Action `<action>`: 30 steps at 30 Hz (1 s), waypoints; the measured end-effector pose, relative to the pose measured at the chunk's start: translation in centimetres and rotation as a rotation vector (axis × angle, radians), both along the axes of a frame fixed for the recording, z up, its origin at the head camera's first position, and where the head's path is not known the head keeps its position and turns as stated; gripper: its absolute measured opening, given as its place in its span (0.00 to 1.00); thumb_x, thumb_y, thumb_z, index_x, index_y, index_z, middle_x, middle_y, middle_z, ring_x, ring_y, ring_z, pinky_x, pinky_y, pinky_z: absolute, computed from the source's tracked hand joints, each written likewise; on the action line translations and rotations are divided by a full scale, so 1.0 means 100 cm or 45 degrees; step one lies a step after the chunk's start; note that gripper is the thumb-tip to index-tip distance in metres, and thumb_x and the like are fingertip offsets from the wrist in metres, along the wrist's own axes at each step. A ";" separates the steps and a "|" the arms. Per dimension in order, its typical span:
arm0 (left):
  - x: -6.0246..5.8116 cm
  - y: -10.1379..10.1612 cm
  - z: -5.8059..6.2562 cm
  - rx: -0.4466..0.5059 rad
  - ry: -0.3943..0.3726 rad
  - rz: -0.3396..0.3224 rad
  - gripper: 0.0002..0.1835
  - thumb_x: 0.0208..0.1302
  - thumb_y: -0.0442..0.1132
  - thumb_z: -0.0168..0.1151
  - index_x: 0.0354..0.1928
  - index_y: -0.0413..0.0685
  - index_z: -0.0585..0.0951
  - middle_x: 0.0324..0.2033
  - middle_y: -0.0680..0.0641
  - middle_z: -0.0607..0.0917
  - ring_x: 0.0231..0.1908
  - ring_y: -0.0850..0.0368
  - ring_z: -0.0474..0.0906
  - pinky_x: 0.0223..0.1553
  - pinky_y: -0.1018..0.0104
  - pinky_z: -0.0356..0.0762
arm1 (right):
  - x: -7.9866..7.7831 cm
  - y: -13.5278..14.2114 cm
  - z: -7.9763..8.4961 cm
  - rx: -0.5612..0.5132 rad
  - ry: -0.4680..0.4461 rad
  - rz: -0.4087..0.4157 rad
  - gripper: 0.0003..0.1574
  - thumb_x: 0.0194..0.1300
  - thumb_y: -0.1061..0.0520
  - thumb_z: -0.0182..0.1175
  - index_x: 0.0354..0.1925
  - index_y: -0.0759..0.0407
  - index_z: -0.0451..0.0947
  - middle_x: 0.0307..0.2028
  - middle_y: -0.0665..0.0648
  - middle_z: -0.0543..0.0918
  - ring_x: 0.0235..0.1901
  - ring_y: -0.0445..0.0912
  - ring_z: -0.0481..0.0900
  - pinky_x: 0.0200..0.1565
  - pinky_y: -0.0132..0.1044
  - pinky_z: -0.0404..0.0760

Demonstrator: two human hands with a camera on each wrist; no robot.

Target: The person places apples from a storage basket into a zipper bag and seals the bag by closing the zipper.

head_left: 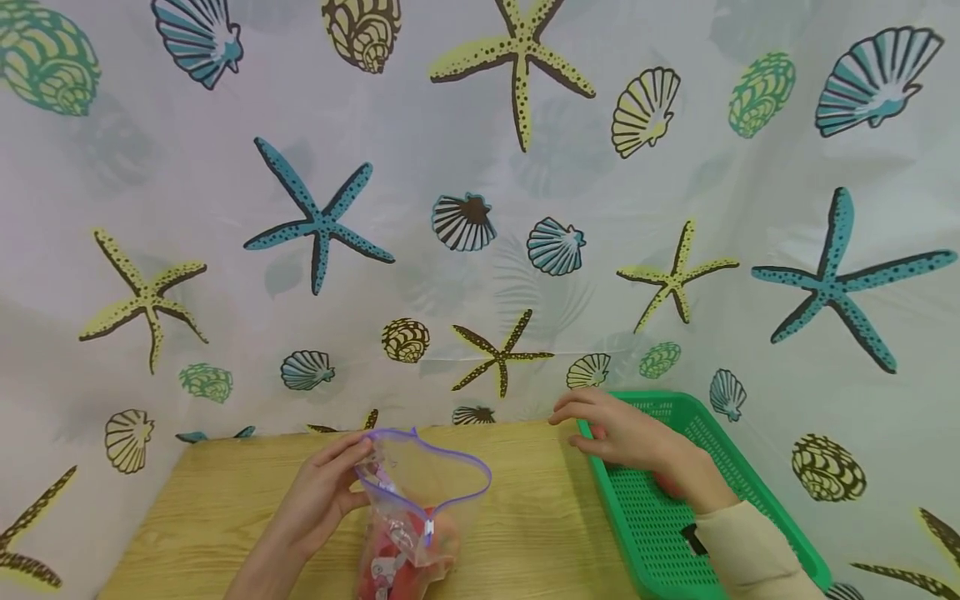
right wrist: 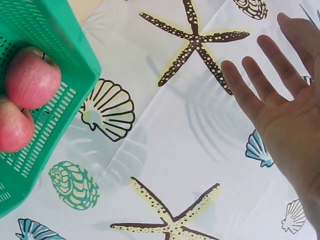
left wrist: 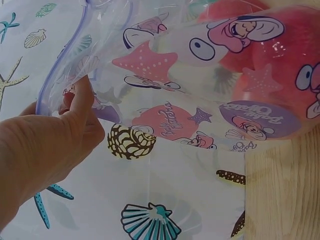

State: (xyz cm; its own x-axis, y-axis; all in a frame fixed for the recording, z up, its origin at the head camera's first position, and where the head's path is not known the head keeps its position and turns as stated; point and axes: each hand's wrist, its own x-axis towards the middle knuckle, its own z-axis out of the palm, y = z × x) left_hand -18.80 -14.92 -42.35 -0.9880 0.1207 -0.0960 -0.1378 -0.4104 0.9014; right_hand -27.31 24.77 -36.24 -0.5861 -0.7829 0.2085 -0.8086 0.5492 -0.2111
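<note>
My left hand (head_left: pixel 318 500) pinches the rim of a clear zip bag (left wrist: pixel 160 119) with a purple zip edge and printed cartoon figures and starfish. The bag's mouth gapes. Red, rounded fruit (left wrist: pixel 287 47) fills its lower part, partly hidden by the print. Over the near-left rim of a green plastic basket (head_left: pixel 611 508), my right hand (head_left: pixel 622 433) hovers with its fingers spread and holding nothing. Two red apples (right wrist: pixel 33 77) lie inside the basket, seen side by side in the right wrist view; in the head view my right arm partly covers them.
The bag and basket rest on a light wooden table (head_left: pixel 540 517). Behind it and at both sides hangs a white sheet (head_left: pixel 420 117) printed with shells and starfish. A small black item (head_left: pixel 693 539) shows in the basket beside my right sleeve (head_left: pixel 750 542).
</note>
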 end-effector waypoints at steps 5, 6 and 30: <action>-0.001 0.000 0.001 -0.005 -0.007 0.016 0.07 0.66 0.43 0.57 0.42 0.54 0.80 0.40 0.53 0.78 0.39 0.60 0.76 0.35 0.61 0.80 | -0.005 0.016 -0.003 -0.028 -0.024 -0.044 0.20 0.63 0.56 0.61 0.53 0.43 0.74 0.55 0.45 0.72 0.57 0.43 0.68 0.55 0.45 0.72; -0.001 0.000 0.001 -0.002 -0.003 0.015 0.07 0.66 0.43 0.57 0.43 0.54 0.80 0.40 0.53 0.78 0.39 0.60 0.76 0.35 0.61 0.80 | -0.007 0.018 -0.004 -0.020 -0.008 -0.048 0.20 0.63 0.56 0.61 0.53 0.43 0.74 0.54 0.45 0.72 0.56 0.43 0.68 0.54 0.45 0.73; 0.000 -0.002 -0.004 0.013 -0.015 0.011 0.07 0.66 0.43 0.57 0.43 0.55 0.81 0.41 0.52 0.78 0.39 0.60 0.76 0.37 0.60 0.80 | -0.033 0.081 -0.040 0.087 -0.111 -0.259 0.18 0.60 0.58 0.61 0.50 0.47 0.78 0.45 0.46 0.76 0.47 0.46 0.73 0.46 0.46 0.74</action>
State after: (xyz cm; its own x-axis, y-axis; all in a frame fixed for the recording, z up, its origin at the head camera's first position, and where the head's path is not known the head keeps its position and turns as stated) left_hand -18.83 -15.08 -42.77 -0.9878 0.1136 -0.1066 -0.1450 -0.4211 0.8954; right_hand -30.64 32.83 -40.22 -0.7466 -0.6576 0.1009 -0.6604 0.7143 -0.2318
